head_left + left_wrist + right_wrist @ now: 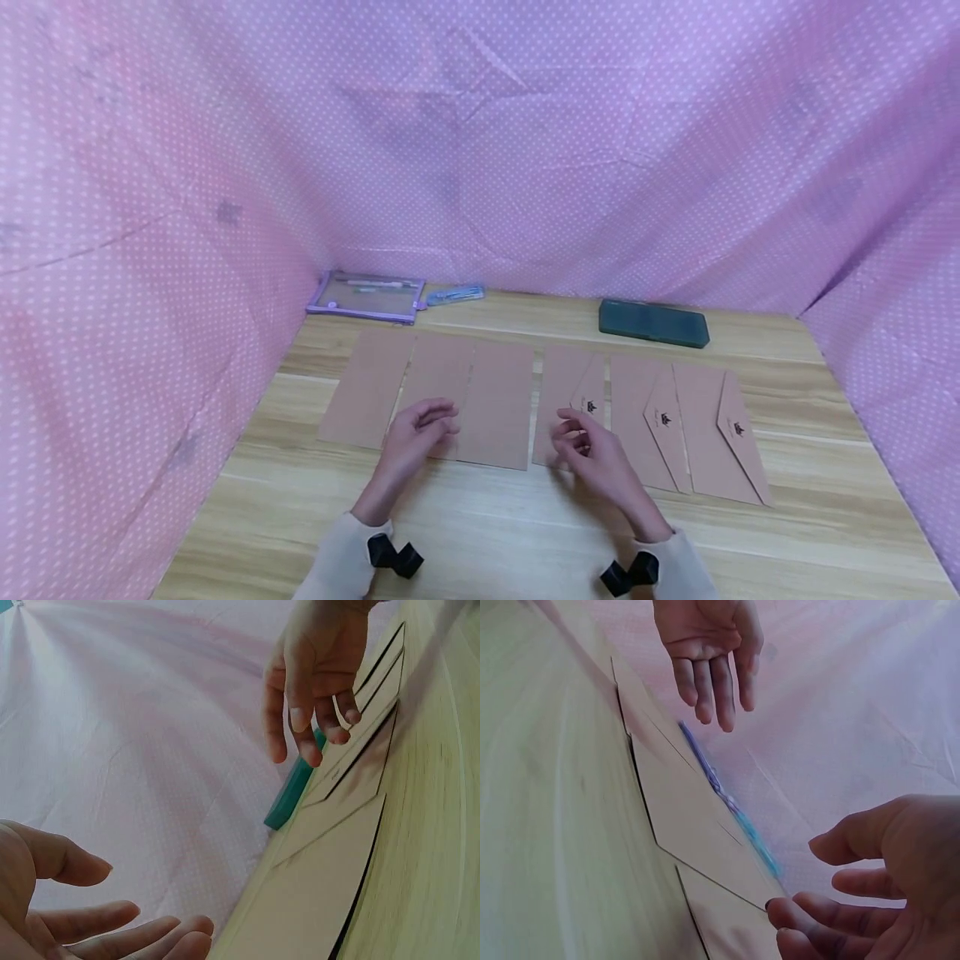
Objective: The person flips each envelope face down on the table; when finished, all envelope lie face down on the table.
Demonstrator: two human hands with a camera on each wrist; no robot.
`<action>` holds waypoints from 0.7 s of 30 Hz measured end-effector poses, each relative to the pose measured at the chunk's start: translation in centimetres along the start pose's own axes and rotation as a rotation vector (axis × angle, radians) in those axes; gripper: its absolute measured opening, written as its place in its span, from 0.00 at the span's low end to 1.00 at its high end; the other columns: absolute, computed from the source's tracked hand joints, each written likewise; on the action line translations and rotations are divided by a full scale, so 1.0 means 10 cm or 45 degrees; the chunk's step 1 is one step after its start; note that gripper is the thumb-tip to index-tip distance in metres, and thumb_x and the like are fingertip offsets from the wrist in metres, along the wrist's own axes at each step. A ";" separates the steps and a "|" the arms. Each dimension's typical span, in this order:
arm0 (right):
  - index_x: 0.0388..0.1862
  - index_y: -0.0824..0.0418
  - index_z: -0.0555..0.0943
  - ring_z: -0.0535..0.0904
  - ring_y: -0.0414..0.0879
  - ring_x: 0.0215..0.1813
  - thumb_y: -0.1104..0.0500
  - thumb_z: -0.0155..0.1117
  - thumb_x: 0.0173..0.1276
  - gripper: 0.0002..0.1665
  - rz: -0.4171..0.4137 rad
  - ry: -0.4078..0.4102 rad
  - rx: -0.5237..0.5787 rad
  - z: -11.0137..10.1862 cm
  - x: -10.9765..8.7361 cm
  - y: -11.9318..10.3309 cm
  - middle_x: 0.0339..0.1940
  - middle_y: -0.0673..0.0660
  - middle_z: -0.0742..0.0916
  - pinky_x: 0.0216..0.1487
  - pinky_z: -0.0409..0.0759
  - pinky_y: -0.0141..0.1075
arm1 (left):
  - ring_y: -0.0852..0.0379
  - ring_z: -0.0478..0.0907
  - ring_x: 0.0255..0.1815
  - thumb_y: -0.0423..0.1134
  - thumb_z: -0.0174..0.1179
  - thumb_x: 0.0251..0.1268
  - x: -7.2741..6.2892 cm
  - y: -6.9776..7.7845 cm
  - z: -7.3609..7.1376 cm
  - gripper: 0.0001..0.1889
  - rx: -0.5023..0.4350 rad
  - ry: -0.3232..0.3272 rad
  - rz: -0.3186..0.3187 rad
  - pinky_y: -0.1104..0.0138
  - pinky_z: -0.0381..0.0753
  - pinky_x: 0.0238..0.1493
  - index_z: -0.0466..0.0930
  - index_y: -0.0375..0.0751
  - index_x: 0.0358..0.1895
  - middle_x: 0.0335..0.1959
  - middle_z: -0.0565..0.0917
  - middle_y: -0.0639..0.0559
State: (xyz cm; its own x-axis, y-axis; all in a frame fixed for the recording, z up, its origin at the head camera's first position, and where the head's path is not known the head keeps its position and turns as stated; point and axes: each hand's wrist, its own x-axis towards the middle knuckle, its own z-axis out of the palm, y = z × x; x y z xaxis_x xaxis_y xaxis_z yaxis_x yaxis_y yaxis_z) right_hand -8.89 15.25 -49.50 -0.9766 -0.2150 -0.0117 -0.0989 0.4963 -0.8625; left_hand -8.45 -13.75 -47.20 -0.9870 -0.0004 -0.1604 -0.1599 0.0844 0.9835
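In the head view, a row of six flat brown paper envelopes (497,408) lies across the pale wood-grain tabletop (840,492); its left three are plain side up, its right three show pointed flaps with black crown prints. The person's left hand (417,437) hangs over the near part of the row, left of its middle, fingers loosely bent and holding nothing. The right hand (596,457) hangs over the fourth envelope from the row's left end, fingers half curled and likewise without anything. Behind the row's left part lie a clear pouch with purple edging (367,297) and a slim blue packet (455,294); behind its right part, a dark green rectangular case (652,323). In the left wrist view, the left hand's thumb stands apart from its fingers, and the right hand hangs above the row. In the right wrist view, the left hand's fingers are nearly straight, the right hand's gently bent.
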 end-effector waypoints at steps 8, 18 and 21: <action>0.64 0.66 0.75 0.84 0.47 0.45 0.68 0.66 0.66 0.26 0.002 0.066 0.027 -0.19 -0.05 0.09 0.48 0.63 0.88 0.45 0.83 0.27 | 0.46 0.87 0.46 0.26 0.53 0.66 0.05 0.00 0.21 0.20 -0.013 -0.141 0.025 0.65 0.87 0.48 0.74 0.22 0.60 0.58 0.80 0.24; 0.65 0.68 0.73 0.84 0.56 0.51 0.67 0.65 0.68 0.27 0.006 0.138 -0.066 -0.40 -0.09 0.31 0.51 0.65 0.87 0.47 0.84 0.29 | 0.36 0.82 0.56 0.28 0.54 0.65 0.11 -0.07 0.55 0.22 -0.021 -0.262 0.046 0.60 0.87 0.52 0.73 0.24 0.61 0.61 0.78 0.25; 0.65 0.69 0.73 0.84 0.58 0.52 0.67 0.67 0.66 0.28 -0.034 0.170 -0.132 -0.42 -0.10 0.36 0.52 0.66 0.86 0.49 0.86 0.37 | 0.36 0.81 0.59 0.31 0.55 0.67 0.12 -0.11 0.66 0.22 0.019 -0.300 0.063 0.64 0.86 0.54 0.73 0.25 0.62 0.62 0.78 0.26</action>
State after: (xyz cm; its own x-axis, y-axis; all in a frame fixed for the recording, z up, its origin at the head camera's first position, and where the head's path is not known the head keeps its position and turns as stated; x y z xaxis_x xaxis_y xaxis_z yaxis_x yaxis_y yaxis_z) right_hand -9.06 20.82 -50.46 -0.9894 -0.1188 0.0835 -0.1373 0.5778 -0.8046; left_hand -9.41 -7.23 -49.05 -0.9630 0.2369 -0.1288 -0.1095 0.0932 0.9896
